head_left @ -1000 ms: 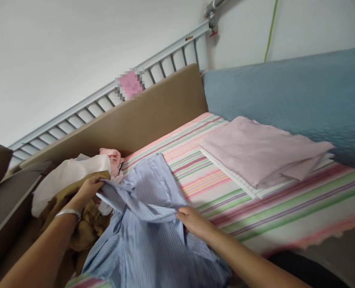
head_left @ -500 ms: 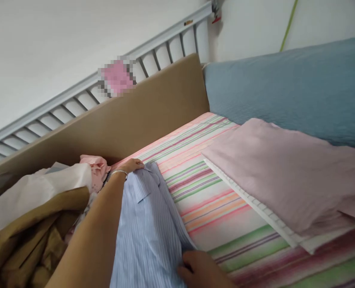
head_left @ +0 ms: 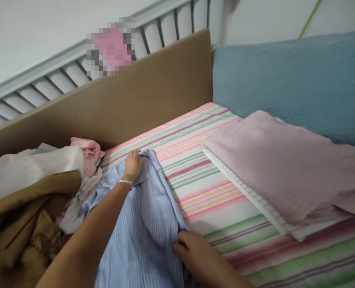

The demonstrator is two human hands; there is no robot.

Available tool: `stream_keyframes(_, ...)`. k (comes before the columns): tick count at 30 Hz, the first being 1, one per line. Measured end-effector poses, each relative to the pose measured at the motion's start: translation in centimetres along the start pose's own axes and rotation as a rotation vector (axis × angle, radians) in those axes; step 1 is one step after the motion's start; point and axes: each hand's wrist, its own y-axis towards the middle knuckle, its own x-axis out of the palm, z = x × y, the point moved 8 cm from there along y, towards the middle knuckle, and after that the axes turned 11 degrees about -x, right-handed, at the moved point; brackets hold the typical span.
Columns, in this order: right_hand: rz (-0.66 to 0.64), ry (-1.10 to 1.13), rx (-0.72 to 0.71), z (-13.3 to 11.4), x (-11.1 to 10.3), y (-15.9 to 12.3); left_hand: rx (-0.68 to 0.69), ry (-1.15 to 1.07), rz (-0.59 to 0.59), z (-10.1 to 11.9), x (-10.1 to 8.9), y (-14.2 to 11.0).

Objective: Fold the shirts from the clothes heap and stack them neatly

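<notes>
A light blue striped shirt (head_left: 147, 216) lies spread on the striped bedsheet (head_left: 201, 188). My left hand (head_left: 133, 165), with a silver bracelet at the wrist, rests on the shirt's collar end with the fingers curled on the cloth. My right hand (head_left: 195, 256) pinches the shirt's right edge lower down, near the bottom of the view.
A pile of clothes lies at the left: a brown garment (head_left: 24, 216), a white one (head_left: 30, 170) and a pink one (head_left: 85, 150). A folded pink cloth (head_left: 282, 168) sits on a white folded one at the right. A tan headboard (head_left: 129, 100) and blue cushion (head_left: 288, 76) stand behind.
My left hand moved from the pile up to the shirt's collar and has drawn back slightly. The shirt now lies flatter and straighter on the sheet. The view shifted closer.
</notes>
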Motion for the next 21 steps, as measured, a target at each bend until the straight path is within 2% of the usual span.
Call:
stream_keyframes(2, -0.008, 0.029, 0.016, 0.0, 0.3, 0.0, 0.059, 0.005, 0.014, 0.0, -1.4, -5.1)
stream_keyframes(5, 0.028, 0.038, 0.016, -0.1, 0.0, -0.2, 0.250, 0.067, -0.001, -0.9, -3.6, -15.3)
stream_keyframes(8, 0.142, -0.036, -0.055, -1.2, -1.7, -1.2, 0.280, 0.139, -0.033, -5.2, -5.9, -25.5)
stream_keyframes(11, 0.447, -0.339, -0.323, -4.7, -4.7, -4.0, 0.125, 0.104, 0.024, -12.0, -8.9, -33.3)
stream_keyframes(13, 0.602, -0.559, -0.546, -7.2, -4.4, -6.5, -0.002, 0.025, 0.098, -16.4, -11.0, -37.2)
stream_keyframes(14, 0.619, -0.648, -0.636, -7.9, -3.4, -7.5, -0.077, -0.024, 0.130, -18.4, -11.8, -38.9)
stream_keyframes(17, 0.469, -0.862, -0.780, -7.2, 1.7, -8.4, -0.324, -0.203, 0.198, -23.1, -13.0, -43.2)
stream_keyframes(19, 0.339, -0.954, -0.768, -4.9, 4.5, -7.8, -0.492, -0.352, 0.218, -25.0, -12.6, -45.0)
stream_keyframes(21, 0.261, -1.007, -0.713, -2.5, 5.7, -6.8, -0.646, -0.524, 0.231, -25.9, -11.8, -45.9)
